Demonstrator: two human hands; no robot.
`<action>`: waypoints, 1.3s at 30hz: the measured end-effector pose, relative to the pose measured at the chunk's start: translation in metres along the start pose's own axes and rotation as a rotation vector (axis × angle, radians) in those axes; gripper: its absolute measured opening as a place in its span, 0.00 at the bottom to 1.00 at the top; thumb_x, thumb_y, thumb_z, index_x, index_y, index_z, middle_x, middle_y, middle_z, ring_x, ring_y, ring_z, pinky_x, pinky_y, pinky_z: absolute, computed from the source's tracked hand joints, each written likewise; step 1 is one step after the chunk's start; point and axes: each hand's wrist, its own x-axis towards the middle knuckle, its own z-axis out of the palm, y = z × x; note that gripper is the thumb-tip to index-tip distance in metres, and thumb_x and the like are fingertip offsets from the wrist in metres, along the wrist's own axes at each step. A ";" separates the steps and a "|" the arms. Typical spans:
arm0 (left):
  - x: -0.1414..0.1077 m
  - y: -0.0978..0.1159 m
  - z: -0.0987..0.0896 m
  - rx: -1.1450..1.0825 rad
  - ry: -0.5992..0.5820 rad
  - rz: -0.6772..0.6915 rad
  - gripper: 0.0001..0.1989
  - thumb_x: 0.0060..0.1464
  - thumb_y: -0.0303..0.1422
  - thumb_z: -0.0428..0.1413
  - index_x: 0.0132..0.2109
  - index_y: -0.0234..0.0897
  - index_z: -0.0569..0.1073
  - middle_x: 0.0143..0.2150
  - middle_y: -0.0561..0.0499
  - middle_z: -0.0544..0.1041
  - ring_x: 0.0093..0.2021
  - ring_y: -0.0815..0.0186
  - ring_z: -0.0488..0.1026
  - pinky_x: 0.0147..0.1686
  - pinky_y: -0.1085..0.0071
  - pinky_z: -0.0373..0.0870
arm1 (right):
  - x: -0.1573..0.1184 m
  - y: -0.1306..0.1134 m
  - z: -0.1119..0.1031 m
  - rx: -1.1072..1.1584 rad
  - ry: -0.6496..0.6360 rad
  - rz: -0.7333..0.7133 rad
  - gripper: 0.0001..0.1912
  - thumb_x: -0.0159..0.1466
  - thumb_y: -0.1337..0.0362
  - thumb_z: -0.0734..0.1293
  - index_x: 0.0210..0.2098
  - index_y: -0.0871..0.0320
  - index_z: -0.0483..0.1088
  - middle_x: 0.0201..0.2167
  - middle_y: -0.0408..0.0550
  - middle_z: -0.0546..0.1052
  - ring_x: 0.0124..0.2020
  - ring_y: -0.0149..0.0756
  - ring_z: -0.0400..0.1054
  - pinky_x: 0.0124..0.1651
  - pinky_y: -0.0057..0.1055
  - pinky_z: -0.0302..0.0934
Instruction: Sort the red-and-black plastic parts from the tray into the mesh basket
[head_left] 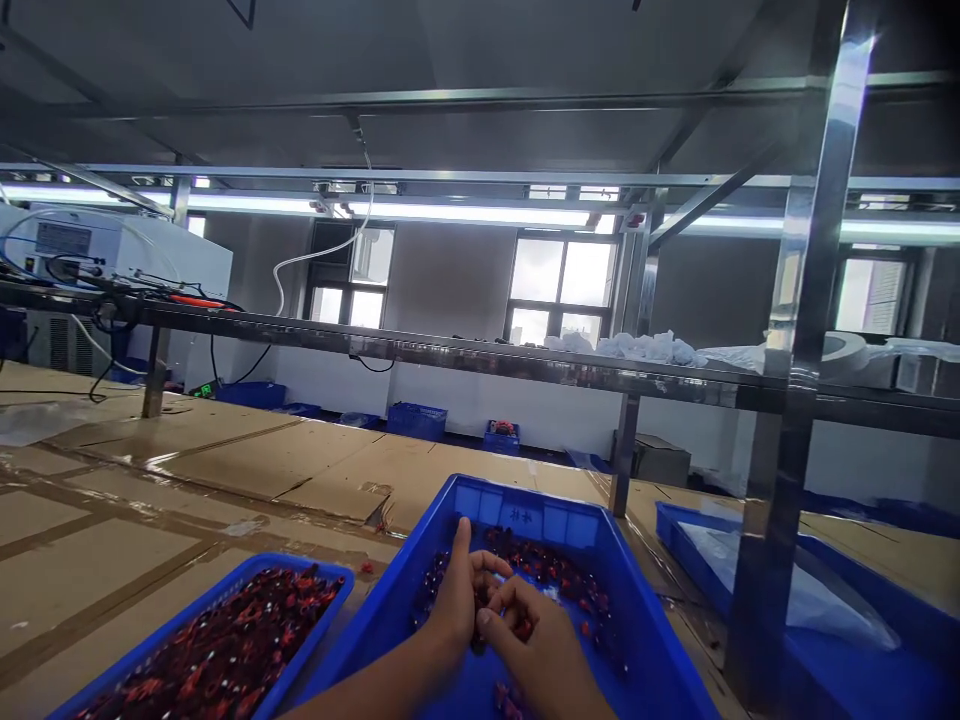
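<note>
Table: taped brown cardboard (pixel 232 470)
Room: bright windows (pixel 541 268), lit tube lights (pixel 480 213)
Hands: left hand (pixel 455 592) and right hand (pixel 541 640) cupped together around red pieces (pixel 523 629), inside a blue bin (pixel 651 615)
Left: blue basket (pixel 341 592) of similar pieces
In the way: metal post (pixel 776 520), partly hiding another tray (pixel 862 680)

On the desk (pixel 285 460) over there, a bin (pixel 555 510) with pieces (pixel 555 568) in it sits below the person's left hand (pixel 454 600) and right hand (pixel 551 640), a basket (pixel 343 580) of more pieces to its left, a tray (pixel 870 680) holding a bag (pixel 795 590) rightward past a post (pixel 765 540), a shelf (pixel 480 350) crossing behind, windows (pixel 562 270) beyond.
</note>
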 end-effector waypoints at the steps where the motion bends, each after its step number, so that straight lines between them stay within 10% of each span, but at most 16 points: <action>1: 0.000 -0.003 0.000 0.041 -0.011 -0.013 0.39 0.50 0.65 0.34 0.30 0.34 0.70 0.13 0.54 0.64 0.11 0.70 0.57 0.12 0.76 0.48 | 0.002 0.000 -0.001 0.119 -0.025 0.085 0.13 0.55 0.55 0.64 0.22 0.57 0.63 0.16 0.38 0.64 0.16 0.27 0.56 0.20 0.25 0.50; 5: -0.002 -0.011 0.003 0.179 -0.059 -0.029 0.40 0.48 0.66 0.32 0.31 0.36 0.71 0.14 0.51 0.67 0.10 0.69 0.58 0.10 0.76 0.46 | 0.005 0.002 -0.003 0.519 -0.118 0.431 0.18 0.58 0.49 0.59 0.22 0.56 0.62 0.13 0.35 0.60 0.08 0.23 0.45 0.09 0.21 0.41; 15: 0.005 -0.011 -0.006 0.069 -0.069 -0.148 0.39 0.46 0.67 0.35 0.33 0.37 0.70 0.14 0.55 0.64 0.10 0.70 0.58 0.10 0.78 0.44 | 0.005 -0.007 -0.011 0.743 -0.160 0.565 0.16 0.56 0.51 0.56 0.26 0.57 0.63 0.18 0.40 0.65 0.13 0.27 0.55 0.09 0.21 0.41; 20: 0.006 -0.013 -0.008 -0.087 -0.106 -0.431 0.35 0.49 0.65 0.38 0.26 0.36 0.66 0.15 0.55 0.63 0.12 0.74 0.56 0.14 0.80 0.41 | 0.001 -0.018 -0.022 0.302 -0.103 0.274 0.13 0.55 0.53 0.65 0.29 0.58 0.68 0.17 0.37 0.64 0.16 0.26 0.53 0.19 0.23 0.47; 26: 0.002 -0.011 -0.002 -0.116 0.002 -0.435 0.36 0.50 0.65 0.36 0.27 0.36 0.68 0.15 0.50 0.66 0.13 0.69 0.59 0.15 0.76 0.50 | -0.010 -0.027 -0.031 -0.525 -0.231 -0.244 0.21 0.49 0.68 0.72 0.43 0.49 0.73 0.27 0.38 0.75 0.27 0.32 0.65 0.31 0.26 0.52; 39: -0.008 -0.003 0.005 -0.194 -0.019 -0.363 0.31 0.54 0.59 0.41 0.35 0.34 0.71 0.19 0.51 0.71 0.17 0.66 0.65 0.20 0.74 0.60 | -0.009 -0.013 -0.023 -0.776 -0.129 -0.459 0.08 0.60 0.65 0.64 0.40 0.54 0.71 0.31 0.44 0.79 0.30 0.37 0.73 0.32 0.28 0.57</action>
